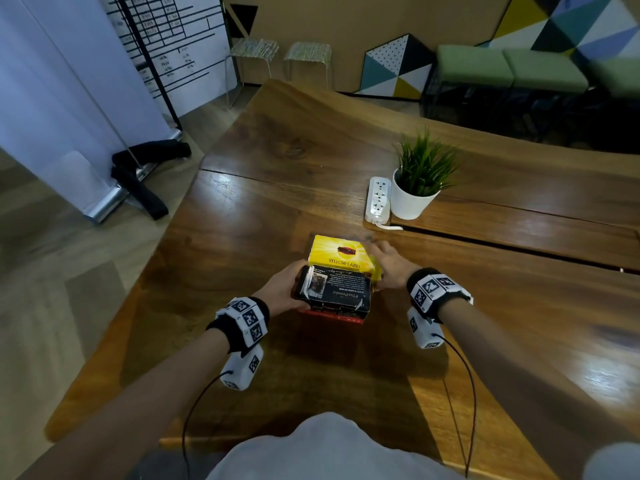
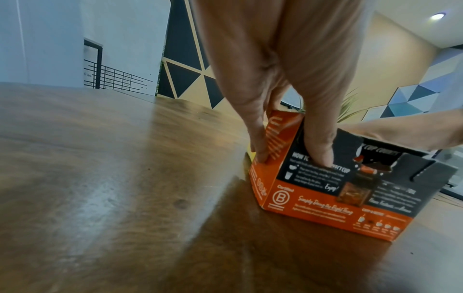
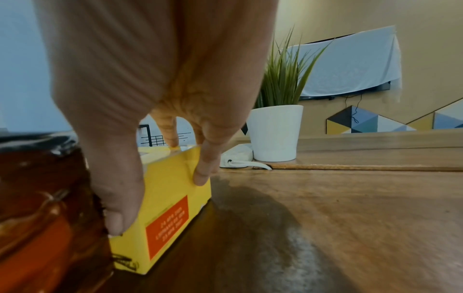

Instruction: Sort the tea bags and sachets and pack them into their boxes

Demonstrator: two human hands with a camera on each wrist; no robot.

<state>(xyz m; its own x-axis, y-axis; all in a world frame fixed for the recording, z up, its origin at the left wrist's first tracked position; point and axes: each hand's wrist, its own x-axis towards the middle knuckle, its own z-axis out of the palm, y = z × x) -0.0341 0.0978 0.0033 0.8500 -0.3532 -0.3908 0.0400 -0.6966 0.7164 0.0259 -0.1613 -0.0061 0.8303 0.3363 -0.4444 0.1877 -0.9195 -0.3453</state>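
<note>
Both forearms frame the shot from the head view, wrist trackers on. Left hand (image 1: 284, 289) has its grip clamped on the orange-and-black box (image 1: 334, 292): thumb on the near printed face, fingers (image 2: 259, 146) down the orange end panel, seen clearly from the left wrist. Right hand (image 1: 388, 263) has its grip clamped on the yellow box (image 1: 341, 254), the one marked YELLOW LABEL: thumb at the near corner, fingers over the top edge and far side. Boxes sit on the counter (image 1: 242, 220), touching, yellow directly behind orange-and-black. Both lids look closed. No loose tea bags or sachets visible in any view, so my read is that sorting is done or near done, and the two-handed hold is for squaring the boxes up together or sliding them as a pair. Holding on side faces keeps the lids free and stops thin card from buckling. Potted plant (image 1: 417, 181) and power strip (image 1: 378, 199) sit further back right, well apart from the boxes
</note>
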